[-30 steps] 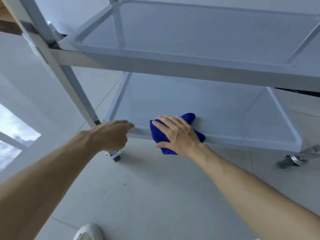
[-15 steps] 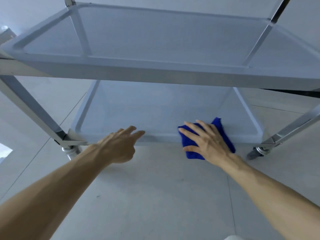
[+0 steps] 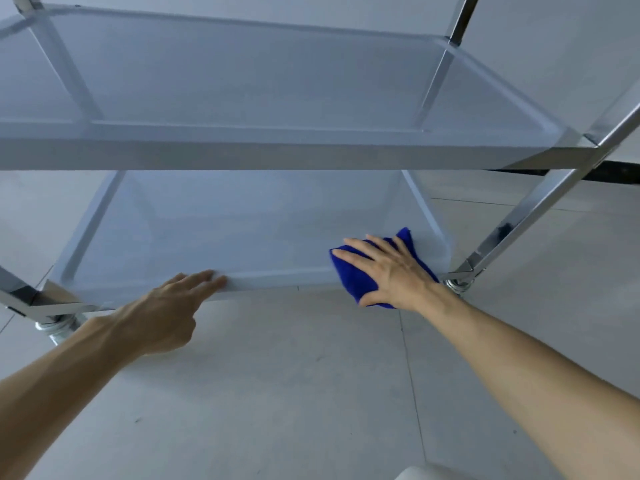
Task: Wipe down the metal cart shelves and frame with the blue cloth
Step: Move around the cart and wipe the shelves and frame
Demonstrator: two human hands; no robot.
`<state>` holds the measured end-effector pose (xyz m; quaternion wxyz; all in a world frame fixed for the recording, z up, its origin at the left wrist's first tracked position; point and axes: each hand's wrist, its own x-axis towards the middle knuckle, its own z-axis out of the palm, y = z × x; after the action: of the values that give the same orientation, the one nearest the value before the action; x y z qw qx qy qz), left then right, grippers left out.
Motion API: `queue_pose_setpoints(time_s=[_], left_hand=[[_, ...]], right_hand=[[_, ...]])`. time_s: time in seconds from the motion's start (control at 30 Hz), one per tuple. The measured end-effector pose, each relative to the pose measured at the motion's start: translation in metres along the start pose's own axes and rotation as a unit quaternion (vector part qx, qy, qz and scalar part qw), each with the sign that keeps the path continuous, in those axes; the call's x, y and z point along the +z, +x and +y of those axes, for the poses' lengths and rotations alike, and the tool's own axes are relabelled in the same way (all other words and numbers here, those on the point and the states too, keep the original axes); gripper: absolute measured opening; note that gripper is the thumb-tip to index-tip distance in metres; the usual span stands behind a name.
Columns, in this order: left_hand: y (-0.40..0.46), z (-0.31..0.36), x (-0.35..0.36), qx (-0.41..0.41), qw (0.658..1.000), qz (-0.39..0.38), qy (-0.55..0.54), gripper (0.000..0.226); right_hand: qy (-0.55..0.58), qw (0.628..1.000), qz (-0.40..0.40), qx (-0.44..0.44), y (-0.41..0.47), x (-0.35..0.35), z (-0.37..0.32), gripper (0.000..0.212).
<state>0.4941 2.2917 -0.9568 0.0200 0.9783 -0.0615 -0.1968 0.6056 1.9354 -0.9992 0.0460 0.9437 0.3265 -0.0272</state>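
**Op A:** Head view, entry one. I log the right hand (image 3: 391,271) flat on the blue cloth (image 3: 349,275), fingers straight and spread, pressing it onto the front rim of the cart's lower shelf (image 3: 221,233), close to that shelf's front right corner. The cloth drapes over the rim; part lies inside the shelf, part hangs down the front face.

**Op B:** Left side?

**Op A:** I see the left hand (image 3: 162,313) holding nothing. Its extended fingertips (image 3: 216,280) touch the same front rim, near the middle; the other fingers look loosely bent. The two hands are well apart along that edge.

**Op B:** Frame?

**Op A:** The upper shelf (image 3: 242,150) spans the view above both hands. A chrome leg (image 3: 540,209) slants down to the front right corner, ending at a caster (image 3: 457,285) just beside the right wrist. Another caster (image 3: 59,327) sits at the front left corner. Pale tiled floor (image 3: 294,393) below.
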Motion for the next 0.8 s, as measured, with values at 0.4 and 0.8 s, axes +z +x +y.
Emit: queue_pose_setpoints(time_s=[0.4, 0.8], left_hand=[[0.003, 0.024, -0.028, 0.033, 0.995, 0.032, 0.092, 0.058], [-0.025, 0.220, -0.166, 0.354, 0.815, 0.452, 0.071, 0.028]], right_hand=[[0.283, 0.941, 0.069, 0.174, -0.082, -0.001, 0.063, 0.069], [0.518, 0.647, 0.468, 0.307, -0.152, -0.079, 0.044, 0.045]])
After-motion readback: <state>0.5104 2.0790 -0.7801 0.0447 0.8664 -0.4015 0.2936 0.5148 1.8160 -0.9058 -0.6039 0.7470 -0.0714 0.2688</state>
